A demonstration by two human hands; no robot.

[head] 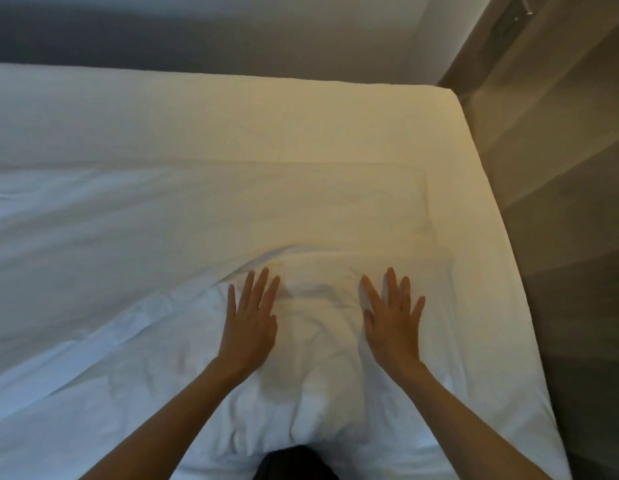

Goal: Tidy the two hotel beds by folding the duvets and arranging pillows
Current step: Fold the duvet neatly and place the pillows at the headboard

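A white duvet (162,237) lies spread across the bed (474,140), wrinkled and bunched near the front edge. My left hand (251,317) presses flat on the duvet with straight, spread fingers. About a hand's width to its right, my right hand (393,320) lies flat on the same cloth, fingers also straight. A raised fold of duvet (318,306) sits between the two hands. Both forearms reach in from the bottom of the view. No pillow is in view.
The bed's right edge runs diagonally beside a brown wooden floor (561,202). A dark grey headboard or wall (128,32) stands behind the bed. A dark shape (294,462) shows at the bottom centre, against the bed's front edge.
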